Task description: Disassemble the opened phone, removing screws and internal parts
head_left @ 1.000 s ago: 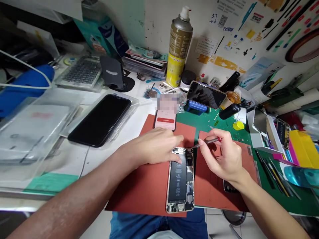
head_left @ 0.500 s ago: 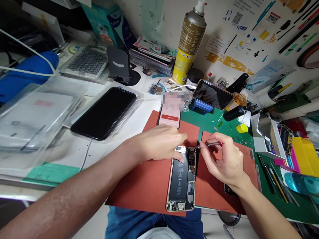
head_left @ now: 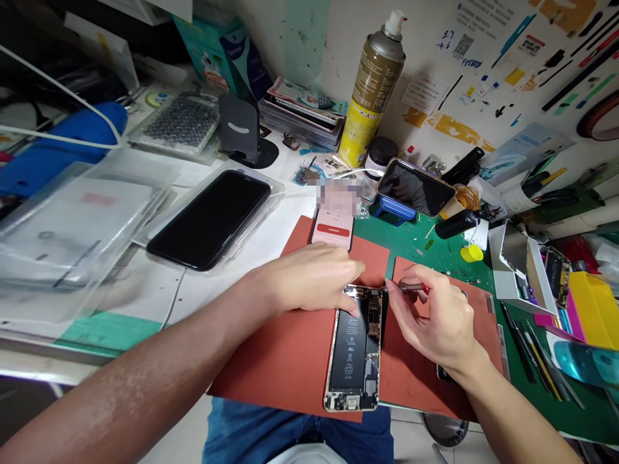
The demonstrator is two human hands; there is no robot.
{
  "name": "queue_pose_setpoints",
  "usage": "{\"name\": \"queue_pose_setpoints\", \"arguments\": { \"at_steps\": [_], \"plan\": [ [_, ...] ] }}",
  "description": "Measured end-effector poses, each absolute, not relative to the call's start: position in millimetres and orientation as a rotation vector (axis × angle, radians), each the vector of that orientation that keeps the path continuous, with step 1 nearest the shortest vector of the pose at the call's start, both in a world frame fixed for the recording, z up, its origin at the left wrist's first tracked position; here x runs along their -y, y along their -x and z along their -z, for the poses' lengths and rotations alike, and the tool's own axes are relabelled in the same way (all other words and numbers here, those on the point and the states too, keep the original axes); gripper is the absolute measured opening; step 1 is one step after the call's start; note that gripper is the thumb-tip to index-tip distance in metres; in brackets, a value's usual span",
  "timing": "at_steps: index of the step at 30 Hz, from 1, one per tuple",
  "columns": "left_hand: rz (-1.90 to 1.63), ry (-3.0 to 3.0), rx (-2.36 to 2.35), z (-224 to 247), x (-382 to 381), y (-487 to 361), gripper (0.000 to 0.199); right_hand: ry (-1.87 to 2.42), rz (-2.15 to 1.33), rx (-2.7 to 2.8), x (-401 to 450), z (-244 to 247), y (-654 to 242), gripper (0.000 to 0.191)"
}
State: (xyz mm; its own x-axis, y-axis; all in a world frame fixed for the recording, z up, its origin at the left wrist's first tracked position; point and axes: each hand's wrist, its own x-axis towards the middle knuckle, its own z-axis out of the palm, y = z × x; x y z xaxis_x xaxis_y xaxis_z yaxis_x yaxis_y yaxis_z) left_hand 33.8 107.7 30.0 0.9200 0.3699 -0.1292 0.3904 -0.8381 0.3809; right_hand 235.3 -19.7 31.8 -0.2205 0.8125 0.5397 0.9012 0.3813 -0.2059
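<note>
**Left hand (head_left: pixel 314 277) and right hand (head_left: pixel 438 316) at an opened, gold-edged smartphone (head_left: pixel 352 351)**

The right fingers pinch a slim, metallic tool with a red section (head_left: pixel 411 287), its tip by the phone's upper right corner (touching or just beside it, I cannot tell). The left thumb lies on the upper part of the black, rectangular battery (head_left: pixel 349 348); the index finger stands apart from it beyond the top edge. The other left fingers are hidden, so their grip cannot be told.

The smartphone lies at lower centre of the frame, on a rust-red, rectangular mat (head_left: pixel 271 367). A second rust-red mat (head_left: pixel 411 386) lies under the right hand.

Beyond the left hand, near centre, is a phone with a lit pink screen (head_left: pixel 333 230). Farther out, a large black phone (head_left: pixel 210 219) lies left of centre above the white counter (head_left: pixel 203 303), a yellow-and-brown spray can (head_left: pixel 371 96) stands at upper centre, and slim pen-like tools (head_left: pixel 539 361) lie at lower right.
</note>
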Motion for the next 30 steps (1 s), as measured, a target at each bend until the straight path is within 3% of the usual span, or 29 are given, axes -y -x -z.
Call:
{"name": "queue_pose_setpoints", "arguments": {
  "at_steps": [13,20,25,30],
  "plan": [
    [0.120,-2.713,-0.565,-31,-107,-34,0.043,1.420,0.350,2.213,15,-46,-239,0.020],
    [0.119,-2.728,-0.557,-34,-106,-34,0.045,1.402,0.087,2.319,8,-60,-238,0.013],
    [0.145,-2.715,-0.539,-34,-107,-36,0.046,1.487,0.099,2.194,2,-56,-242,0.026],
    [0.194,-2.712,-0.567,-34,-108,-37,0.048,1.460,-0.197,2.273,6,-58,-246,0.016]
  ]
}}
